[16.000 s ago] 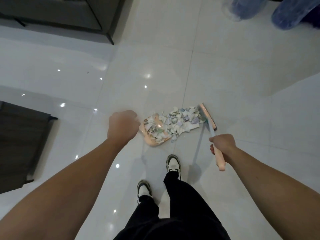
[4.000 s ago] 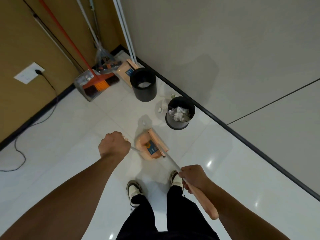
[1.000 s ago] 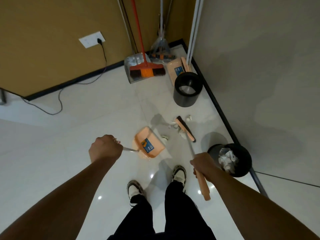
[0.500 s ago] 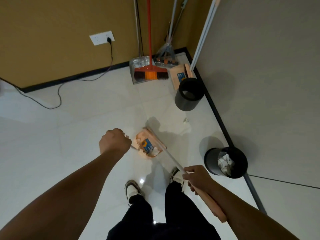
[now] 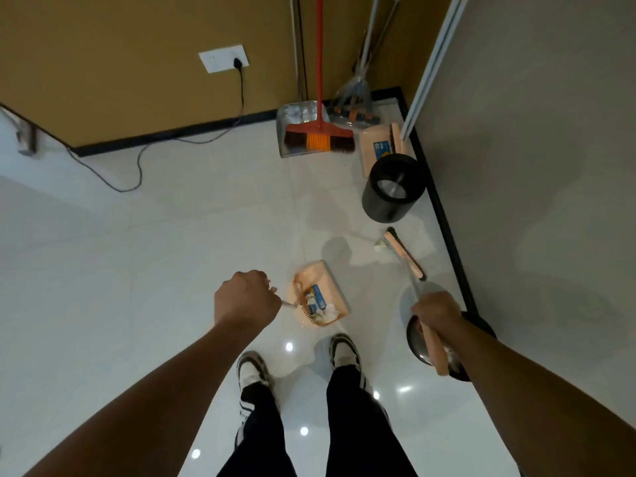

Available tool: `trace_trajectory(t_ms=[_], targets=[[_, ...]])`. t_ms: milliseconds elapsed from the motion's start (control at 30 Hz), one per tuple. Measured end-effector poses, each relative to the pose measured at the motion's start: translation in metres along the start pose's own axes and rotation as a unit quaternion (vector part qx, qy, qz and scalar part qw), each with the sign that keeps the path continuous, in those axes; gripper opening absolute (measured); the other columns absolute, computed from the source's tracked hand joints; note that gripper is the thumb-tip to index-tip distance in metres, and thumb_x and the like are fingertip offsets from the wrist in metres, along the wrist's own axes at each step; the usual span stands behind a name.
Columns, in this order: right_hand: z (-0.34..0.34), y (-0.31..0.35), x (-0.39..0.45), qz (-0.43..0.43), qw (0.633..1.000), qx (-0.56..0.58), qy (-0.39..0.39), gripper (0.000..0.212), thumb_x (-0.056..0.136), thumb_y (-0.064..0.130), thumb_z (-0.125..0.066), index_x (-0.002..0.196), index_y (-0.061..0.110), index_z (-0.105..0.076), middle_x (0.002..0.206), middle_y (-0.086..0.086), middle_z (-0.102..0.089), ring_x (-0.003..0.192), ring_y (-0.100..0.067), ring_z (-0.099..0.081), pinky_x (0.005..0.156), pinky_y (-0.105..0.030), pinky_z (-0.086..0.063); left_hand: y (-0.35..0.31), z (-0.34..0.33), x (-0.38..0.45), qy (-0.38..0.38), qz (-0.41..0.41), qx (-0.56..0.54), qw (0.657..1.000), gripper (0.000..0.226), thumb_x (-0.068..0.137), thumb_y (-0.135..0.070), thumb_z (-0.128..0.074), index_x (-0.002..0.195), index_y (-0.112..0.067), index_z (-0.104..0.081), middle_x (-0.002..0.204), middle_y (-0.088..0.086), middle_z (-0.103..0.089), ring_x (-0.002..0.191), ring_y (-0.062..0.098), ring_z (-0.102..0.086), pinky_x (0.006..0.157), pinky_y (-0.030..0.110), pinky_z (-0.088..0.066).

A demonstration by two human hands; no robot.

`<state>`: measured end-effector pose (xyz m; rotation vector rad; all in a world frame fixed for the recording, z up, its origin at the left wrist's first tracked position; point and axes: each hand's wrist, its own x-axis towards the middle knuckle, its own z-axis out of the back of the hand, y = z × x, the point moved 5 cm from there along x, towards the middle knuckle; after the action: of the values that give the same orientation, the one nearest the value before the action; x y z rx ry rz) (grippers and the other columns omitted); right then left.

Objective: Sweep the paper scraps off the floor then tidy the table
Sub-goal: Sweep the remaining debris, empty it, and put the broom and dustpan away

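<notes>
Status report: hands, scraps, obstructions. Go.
Left hand grips dustpan handle; right hand grips broom. Scraps in pan; one scrap at broom head. Black bin stands beyond.

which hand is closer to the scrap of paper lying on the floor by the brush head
Right. The right hand grips the brush handle, below the paper scrap; the left hand holds the dustpan handle farther off, down and to the scrap's left.

Indoor cleaning corner: tiled floor (image 5: 172, 270), leaning red broom (image 5: 319, 132), black bin (image 5: 392, 191).
</notes>
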<state>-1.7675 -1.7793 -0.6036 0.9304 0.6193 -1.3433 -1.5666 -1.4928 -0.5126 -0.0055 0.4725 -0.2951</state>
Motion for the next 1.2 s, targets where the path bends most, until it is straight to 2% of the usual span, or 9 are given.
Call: trace_trajectory(t_ms=[100,200,300,433,533,633,800,933,1200], targets=[[-0.017,-0.018,-0.008,-0.030,0.997,-0.027,0.071,0.021,0.096,0.002,-0.055,0.075,-0.003,-0.054,0.061,-0.012,-0.053,0.039,-0.018,-0.052,0.027,-0.012,-0.031,-0.018,-0.001,0.009,-0.007,0.011,0.008,1.000,0.011,0.084,-0.028,-0.055,0.087,-0.019,-0.062,0.078,0.001,-0.051,0.072,0.025,-0.049,0.066,0.027,-0.042],[-0.041,-0.043,-0.031,-0.004,0.993,0.016,0.120,0.011,0.091,-0.001,-0.058,0.089,-0.010,-0.063,0.066,-0.016,-0.055,0.034,-0.019,-0.052,0.037,-0.019,-0.041,-0.018,-0.004,0.004,-0.006,0.031,-0.001,1.000,0.015,0.084,-0.028,-0.056,0.092,-0.018,-0.065,0.083,0.002,-0.056,0.076,0.027,-0.055,0.068,0.028,-0.044],[-0.047,-0.057,-0.049,0.002,0.987,0.052,0.150,0.007,0.088,0.003,-0.061,0.088,0.006,-0.067,0.064,-0.013,-0.055,0.039,-0.017,-0.050,0.040,-0.021,-0.040,-0.010,-0.008,-0.006,-0.010,0.039,-0.002,0.999,0.017,0.085,-0.030,-0.057,0.096,-0.020,-0.067,0.093,0.004,-0.065,0.085,0.028,-0.061,0.070,0.028,-0.046],[-0.041,-0.058,-0.065,-0.021,0.978,0.043,0.203,0.008,0.088,0.012,-0.068,0.083,0.016,-0.064,0.064,-0.010,-0.057,0.038,-0.014,-0.049,0.040,-0.019,-0.037,0.014,-0.011,-0.017,-0.008,0.047,-0.014,0.999,0.018,0.086,-0.032,-0.054,0.093,-0.023,-0.068,0.088,0.000,-0.064,0.076,0.023,-0.056,0.068,0.028,-0.047],[-0.042,-0.053,-0.085,0.014,0.981,0.041,0.187,0.015,0.088,0.008,-0.068,0.101,0.015,-0.067,0.067,-0.015,-0.058,0.039,-0.016,-0.048,0.038,-0.019,-0.036,0.039,-0.018,-0.033,-0.010,0.068,-0.038,0.997,0.017,0.086,-0.032,-0.052,0.089,-0.023,-0.066,0.085,0.000,-0.060,0.075,0.024,-0.055,0.067,0.028,-0.045],[-0.059,-0.054,-0.104,0.032,0.982,0.052,0.182,0.019,0.088,0.005,-0.067,0.105,0.014,-0.066,0.062,-0.014,-0.055,0.037,-0.017,-0.045,0.040,-0.019,-0.034,0.073,-0.026,-0.055,-0.027,0.112,-0.085,0.990,0.016,0.086,-0.032,-0.053,0.083,-0.020,-0.064,0.086,0.005,-0.062,0.077,0.029,-0.058,0.067,0.029,-0.045],[-0.084,-0.056,-0.130,0.027,0.986,0.039,0.161,0.007,0.092,0.006,-0.062,0.096,0.009,-0.066,0.059,-0.012,-0.051,0.037,-0.018,-0.044,0.039,-0.018,-0.034,0.127,-0.033,-0.086,-0.049,0.157,-0.138,0.977,0.016,0.083,-0.029,-0.056,0.073,-0.017,-0.062,0.075,0.005,-0.060,0.070,0.029,-0.056,0.065,0.029,-0.044],[-0.105,-0.049,-0.149,0.050,0.987,0.012,0.153,0.012,0.088,0.006,-0.062,0.079,0.013,-0.059,0.059,-0.010,-0.051,0.037,-0.016,-0.045,0.041,-0.019,-0.035,0.166,-0.029,-0.107,-0.069,0.161,-0.148,0.973,0.017,0.084,-0.029,-0.054,0.076,-0.019,-0.065,0.072,0.002,-0.059,0.068,0.027,-0.057,0.062,0.028,-0.043],[-0.178,-0.014,-0.224,0.131,0.982,-0.025,0.135,0.005,0.087,0.002,-0.067,0.084,0.006,-0.065,0.064,-0.017,-0.052,0.038,-0.019,-0.045,0.041,-0.020,-0.036,0.282,-0.029,-0.174,-0.100,0.246,-0.227,0.937,0.012,0.078,-0.023,-0.054,0.077,-0.020,-0.066,0.070,0.001,-0.059,0.065,0.025,-0.058,0.060,0.028,-0.046]])
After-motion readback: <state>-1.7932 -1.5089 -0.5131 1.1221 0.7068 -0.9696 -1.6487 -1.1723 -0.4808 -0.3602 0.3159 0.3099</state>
